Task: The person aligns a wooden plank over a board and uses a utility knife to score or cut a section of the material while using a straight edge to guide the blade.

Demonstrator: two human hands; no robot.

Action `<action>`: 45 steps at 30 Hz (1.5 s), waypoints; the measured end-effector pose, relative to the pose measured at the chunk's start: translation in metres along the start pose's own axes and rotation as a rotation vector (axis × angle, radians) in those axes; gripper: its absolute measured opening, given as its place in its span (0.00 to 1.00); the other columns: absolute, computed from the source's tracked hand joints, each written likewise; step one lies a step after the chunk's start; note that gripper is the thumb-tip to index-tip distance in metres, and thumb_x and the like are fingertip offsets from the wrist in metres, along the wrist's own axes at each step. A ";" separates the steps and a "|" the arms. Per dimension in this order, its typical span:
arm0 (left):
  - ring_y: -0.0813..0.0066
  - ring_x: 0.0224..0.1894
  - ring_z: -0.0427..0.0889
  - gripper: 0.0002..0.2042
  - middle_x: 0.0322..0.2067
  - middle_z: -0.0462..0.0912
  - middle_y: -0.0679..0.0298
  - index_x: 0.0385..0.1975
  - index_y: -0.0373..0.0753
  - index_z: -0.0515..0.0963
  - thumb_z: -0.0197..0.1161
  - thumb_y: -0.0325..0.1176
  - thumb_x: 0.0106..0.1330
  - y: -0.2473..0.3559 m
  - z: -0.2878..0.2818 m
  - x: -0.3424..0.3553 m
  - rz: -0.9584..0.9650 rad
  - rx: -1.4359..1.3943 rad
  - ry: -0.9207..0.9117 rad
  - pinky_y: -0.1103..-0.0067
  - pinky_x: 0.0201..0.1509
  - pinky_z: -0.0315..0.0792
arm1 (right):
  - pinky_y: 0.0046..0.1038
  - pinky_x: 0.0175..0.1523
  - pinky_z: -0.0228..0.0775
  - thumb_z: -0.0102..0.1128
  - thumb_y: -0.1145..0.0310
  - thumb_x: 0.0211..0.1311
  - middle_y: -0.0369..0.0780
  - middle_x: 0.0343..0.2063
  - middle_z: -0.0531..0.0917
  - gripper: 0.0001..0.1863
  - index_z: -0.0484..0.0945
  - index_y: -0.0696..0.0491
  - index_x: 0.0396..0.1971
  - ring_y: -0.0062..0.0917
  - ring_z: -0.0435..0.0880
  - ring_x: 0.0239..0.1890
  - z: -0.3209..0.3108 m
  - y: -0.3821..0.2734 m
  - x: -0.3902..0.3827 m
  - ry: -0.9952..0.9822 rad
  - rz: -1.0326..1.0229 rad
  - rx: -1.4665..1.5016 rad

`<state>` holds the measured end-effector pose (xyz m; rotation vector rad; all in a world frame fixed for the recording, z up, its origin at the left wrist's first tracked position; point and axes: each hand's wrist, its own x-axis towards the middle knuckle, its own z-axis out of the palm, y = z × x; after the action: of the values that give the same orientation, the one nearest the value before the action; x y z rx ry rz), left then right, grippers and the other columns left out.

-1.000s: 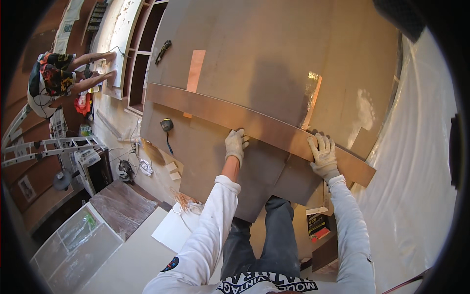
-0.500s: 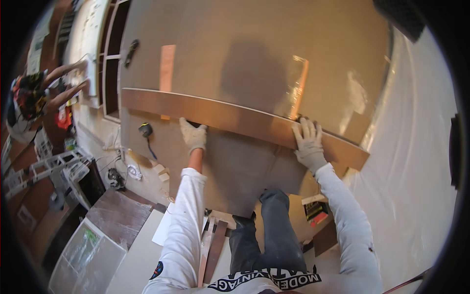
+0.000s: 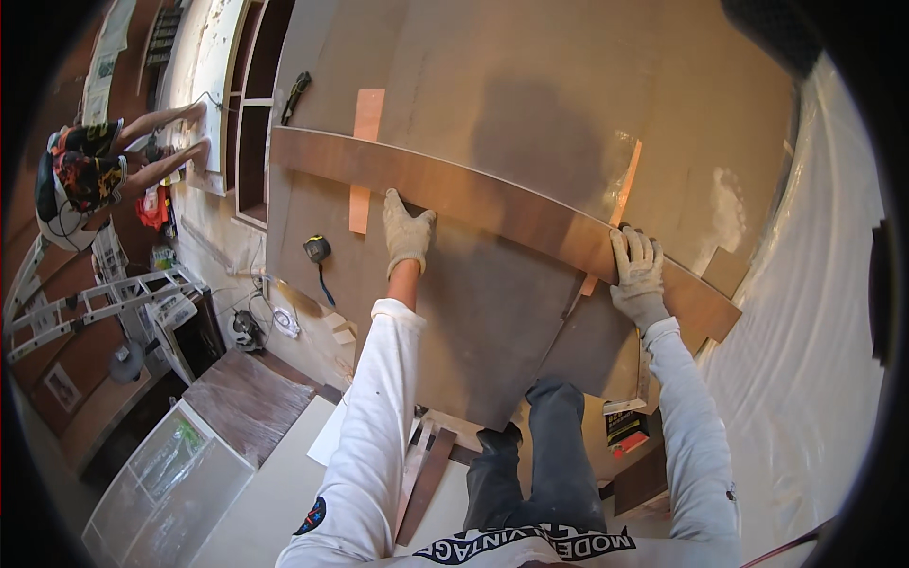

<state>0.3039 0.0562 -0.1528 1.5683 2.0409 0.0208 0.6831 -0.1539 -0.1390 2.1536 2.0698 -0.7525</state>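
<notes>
Both gloved hands, left hand and right hand, press on a long brown board.

The person wears a white long-sleeved top with loose, faintly creased sleeves. The sleeve on the left arm carries a small round patch in dark blue with a touch of red near the upper arm, and a few tiny dark specks farther along. Across the chest runs a dark band with white block lettering. The left hand and the right hand are each covered by a pale grey-white knitted work glove with a ribbed cuff, the fingers slightly soiled. The trousers are dark blue-grey, and the shoes look dark.
</notes>
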 end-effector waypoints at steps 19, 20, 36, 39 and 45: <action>0.44 0.71 0.71 0.47 0.68 0.71 0.39 0.74 0.32 0.60 0.78 0.43 0.57 0.005 -0.020 0.006 -0.042 0.078 -0.028 0.65 0.73 0.66 | 0.50 0.74 0.50 0.67 0.64 0.53 0.48 0.77 0.56 0.53 0.51 0.47 0.80 0.43 0.61 0.74 -0.015 -0.008 0.040 -0.228 -0.042 -0.074; 0.44 0.71 0.71 0.47 0.68 0.71 0.39 0.74 0.32 0.60 0.78 0.43 0.57 0.002 -0.022 0.008 -0.036 0.078 -0.022 0.65 0.73 0.66 | 0.50 0.74 0.50 0.67 0.64 0.53 0.47 0.76 0.57 0.53 0.52 0.48 0.79 0.42 0.61 0.73 -0.015 -0.009 0.041 -0.200 -0.052 -0.068; 0.46 0.72 0.70 0.47 0.70 0.70 0.42 0.74 0.32 0.61 0.79 0.44 0.57 0.002 -0.018 0.008 -0.084 0.075 -0.005 0.66 0.74 0.66 | 0.48 0.74 0.52 0.67 0.69 0.49 0.44 0.69 0.66 0.49 0.58 0.55 0.75 0.39 0.65 0.70 -0.017 -0.007 0.050 -0.014 -0.074 0.001; 0.49 0.72 0.70 0.47 0.70 0.71 0.44 0.74 0.32 0.62 0.78 0.47 0.57 0.004 -0.021 0.009 -0.101 0.083 -0.018 0.67 0.75 0.65 | 0.48 0.76 0.50 0.67 0.68 0.49 0.45 0.71 0.64 0.50 0.57 0.55 0.76 0.40 0.64 0.71 -0.017 -0.009 0.046 -0.023 -0.058 -0.009; 0.50 0.72 0.69 0.46 0.68 0.72 0.43 0.71 0.31 0.66 0.79 0.50 0.56 -0.035 0.003 0.030 0.115 0.198 0.073 0.65 0.74 0.64 | 0.54 0.75 0.53 0.73 0.70 0.43 0.50 0.68 0.67 0.50 0.63 0.54 0.72 0.45 0.66 0.71 -0.018 -0.008 0.046 0.110 -0.032 0.090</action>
<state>0.2693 0.0707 -0.1798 1.8292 2.0582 -0.0850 0.6799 -0.1042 -0.1382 2.2624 2.1687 -0.7617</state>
